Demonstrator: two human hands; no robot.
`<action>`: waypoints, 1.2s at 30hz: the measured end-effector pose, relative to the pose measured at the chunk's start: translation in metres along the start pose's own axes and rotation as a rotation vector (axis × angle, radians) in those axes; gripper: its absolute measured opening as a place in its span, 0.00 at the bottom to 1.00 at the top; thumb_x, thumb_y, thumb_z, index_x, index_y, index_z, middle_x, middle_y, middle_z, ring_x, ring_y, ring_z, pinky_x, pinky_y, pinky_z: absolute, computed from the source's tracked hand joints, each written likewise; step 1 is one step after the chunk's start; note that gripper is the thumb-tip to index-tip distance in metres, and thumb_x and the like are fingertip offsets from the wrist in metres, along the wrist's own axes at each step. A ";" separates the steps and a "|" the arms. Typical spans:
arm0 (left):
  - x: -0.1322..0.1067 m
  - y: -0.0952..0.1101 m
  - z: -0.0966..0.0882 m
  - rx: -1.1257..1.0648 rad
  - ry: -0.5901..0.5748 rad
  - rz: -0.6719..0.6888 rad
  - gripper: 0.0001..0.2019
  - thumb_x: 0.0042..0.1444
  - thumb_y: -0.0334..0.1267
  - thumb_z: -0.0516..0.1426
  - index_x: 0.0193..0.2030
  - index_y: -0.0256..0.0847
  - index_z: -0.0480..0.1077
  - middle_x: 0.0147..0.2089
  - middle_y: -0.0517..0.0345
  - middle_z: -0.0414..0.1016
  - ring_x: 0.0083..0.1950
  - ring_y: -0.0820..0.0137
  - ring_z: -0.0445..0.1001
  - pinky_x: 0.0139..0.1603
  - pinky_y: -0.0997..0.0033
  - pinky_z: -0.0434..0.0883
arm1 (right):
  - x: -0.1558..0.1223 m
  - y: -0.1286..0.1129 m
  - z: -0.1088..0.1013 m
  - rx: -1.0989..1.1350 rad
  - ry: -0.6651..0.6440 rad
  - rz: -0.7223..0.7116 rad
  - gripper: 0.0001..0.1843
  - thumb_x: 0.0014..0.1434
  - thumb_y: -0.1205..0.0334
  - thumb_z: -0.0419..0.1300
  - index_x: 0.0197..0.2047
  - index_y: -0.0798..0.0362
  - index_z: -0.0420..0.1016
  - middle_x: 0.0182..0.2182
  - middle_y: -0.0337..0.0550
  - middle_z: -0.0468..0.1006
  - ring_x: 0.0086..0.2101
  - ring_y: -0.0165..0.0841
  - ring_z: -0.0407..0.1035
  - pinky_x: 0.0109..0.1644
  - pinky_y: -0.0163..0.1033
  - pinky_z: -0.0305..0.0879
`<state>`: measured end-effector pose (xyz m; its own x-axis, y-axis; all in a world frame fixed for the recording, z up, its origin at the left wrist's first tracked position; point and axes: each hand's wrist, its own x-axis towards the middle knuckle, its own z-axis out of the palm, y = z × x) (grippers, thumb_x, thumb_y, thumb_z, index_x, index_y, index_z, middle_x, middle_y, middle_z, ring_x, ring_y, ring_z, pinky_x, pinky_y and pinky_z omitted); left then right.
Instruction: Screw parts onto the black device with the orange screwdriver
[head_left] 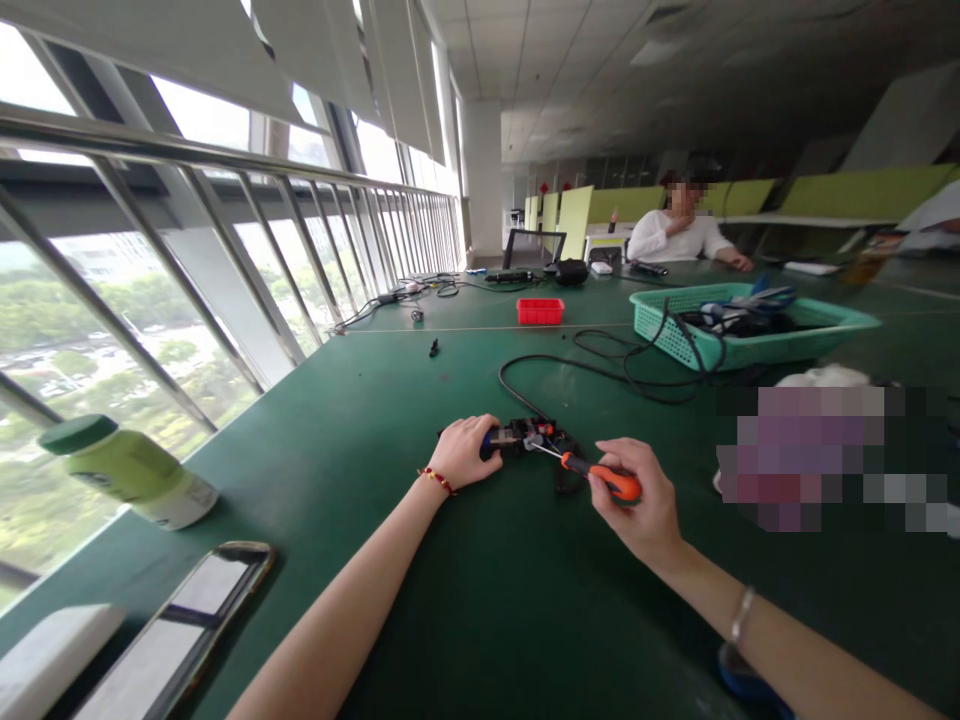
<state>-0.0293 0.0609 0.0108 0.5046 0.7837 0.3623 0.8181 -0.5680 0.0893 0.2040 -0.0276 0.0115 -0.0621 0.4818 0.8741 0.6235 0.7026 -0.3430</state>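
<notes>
My left hand is wrapped round the dark blue end of a corded device, holding it down on the green table. The device looks like a power tool with its inside exposed: a silvery cylinder, black parts and small red pieces show. In my right hand is a screwdriver with an orange and black handle. Its thin metal shaft slants left, and the tip meets the device's exposed middle. Whether it sits in a screw is too small to tell. A black cord runs from the device's far side.
Ahead stand a small red bin and a green basket of cables. A small black piece lies left of them. Nearer left are a bottle and a phone. A person sits across the table.
</notes>
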 end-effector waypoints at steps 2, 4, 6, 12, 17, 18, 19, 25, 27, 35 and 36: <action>0.000 -0.001 -0.001 -0.020 -0.001 -0.003 0.16 0.48 0.40 0.53 0.44 0.41 0.63 0.38 0.56 0.73 0.39 0.66 0.72 0.44 0.66 0.66 | -0.002 0.001 0.003 0.022 0.032 0.040 0.21 0.54 0.67 0.57 0.52 0.50 0.61 0.31 0.40 0.70 0.32 0.33 0.70 0.39 0.44 0.72; 0.000 -0.001 -0.002 -0.035 0.003 -0.001 0.16 0.47 0.40 0.53 0.44 0.41 0.63 0.39 0.56 0.73 0.40 0.66 0.71 0.45 0.66 0.66 | -0.004 0.002 0.005 0.033 0.083 0.038 0.24 0.54 0.68 0.57 0.54 0.51 0.59 0.38 0.46 0.69 0.37 0.35 0.70 0.41 0.45 0.72; -0.001 -0.002 -0.002 -0.048 0.007 0.002 0.16 0.47 0.40 0.53 0.44 0.41 0.64 0.39 0.56 0.72 0.40 0.66 0.71 0.46 0.65 0.66 | -0.004 0.004 0.007 0.037 0.094 0.028 0.25 0.54 0.69 0.57 0.55 0.51 0.57 0.39 0.47 0.69 0.39 0.36 0.70 0.42 0.46 0.72; -0.001 -0.003 -0.004 -0.081 0.002 -0.005 0.16 0.48 0.40 0.54 0.45 0.41 0.64 0.39 0.55 0.72 0.40 0.65 0.70 0.46 0.64 0.65 | -0.001 0.005 0.003 0.019 -0.003 -0.011 0.23 0.54 0.69 0.57 0.54 0.51 0.59 0.29 0.39 0.69 0.31 0.33 0.69 0.40 0.46 0.72; 0.000 -0.003 -0.006 -0.099 0.003 -0.010 0.16 0.47 0.38 0.54 0.45 0.40 0.64 0.40 0.55 0.72 0.41 0.65 0.70 0.46 0.64 0.65 | 0.000 0.000 0.004 0.032 0.037 0.023 0.24 0.54 0.68 0.57 0.54 0.52 0.59 0.33 0.43 0.70 0.35 0.34 0.69 0.36 0.42 0.73; 0.000 -0.003 -0.006 -0.103 0.003 -0.010 0.16 0.47 0.38 0.54 0.45 0.40 0.65 0.40 0.55 0.72 0.41 0.65 0.70 0.46 0.64 0.65 | 0.001 -0.001 0.004 0.027 0.053 0.017 0.25 0.54 0.68 0.57 0.55 0.52 0.59 0.34 0.44 0.70 0.37 0.35 0.69 0.37 0.42 0.73; 0.000 -0.003 -0.006 -0.109 0.003 -0.009 0.16 0.47 0.38 0.54 0.45 0.41 0.65 0.40 0.55 0.72 0.41 0.65 0.70 0.46 0.65 0.65 | 0.002 -0.001 0.004 0.022 0.066 0.011 0.25 0.54 0.68 0.57 0.55 0.53 0.59 0.35 0.45 0.70 0.38 0.36 0.69 0.39 0.43 0.73; 0.000 -0.005 -0.006 -0.138 0.014 0.000 0.16 0.47 0.37 0.54 0.45 0.41 0.65 0.41 0.55 0.71 0.42 0.65 0.69 0.47 0.65 0.65 | 0.004 0.001 0.002 -0.009 0.044 0.021 0.20 0.53 0.68 0.57 0.50 0.53 0.63 0.31 0.43 0.71 0.35 0.35 0.70 0.37 0.41 0.72; 0.000 -0.005 -0.006 -0.139 0.017 0.000 0.16 0.47 0.37 0.54 0.45 0.41 0.65 0.41 0.55 0.71 0.42 0.65 0.69 0.48 0.64 0.64 | 0.004 0.002 0.002 -0.018 0.008 0.036 0.16 0.54 0.68 0.57 0.48 0.52 0.64 0.30 0.42 0.71 0.35 0.35 0.71 0.37 0.41 0.72; 0.000 -0.004 -0.006 -0.110 0.030 -0.008 0.16 0.49 0.36 0.53 0.47 0.42 0.66 0.45 0.54 0.69 0.47 0.65 0.67 0.53 0.63 0.63 | 0.015 0.009 -0.002 -0.057 -0.023 0.210 0.17 0.54 0.63 0.57 0.48 0.53 0.63 0.34 0.44 0.72 0.34 0.34 0.72 0.37 0.41 0.72; 0.000 -0.004 -0.005 -0.102 0.031 -0.015 0.16 0.49 0.36 0.53 0.47 0.42 0.66 0.46 0.54 0.69 0.48 0.65 0.67 0.54 0.63 0.62 | 0.018 0.011 -0.004 -0.065 -0.030 0.239 0.16 0.55 0.62 0.56 0.48 0.52 0.64 0.35 0.45 0.72 0.35 0.35 0.72 0.38 0.41 0.71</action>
<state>-0.0340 0.0621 0.0149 0.4825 0.7848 0.3890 0.7921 -0.5805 0.1886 0.2128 -0.0129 0.0248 0.0706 0.6462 0.7599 0.6721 0.5321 -0.5149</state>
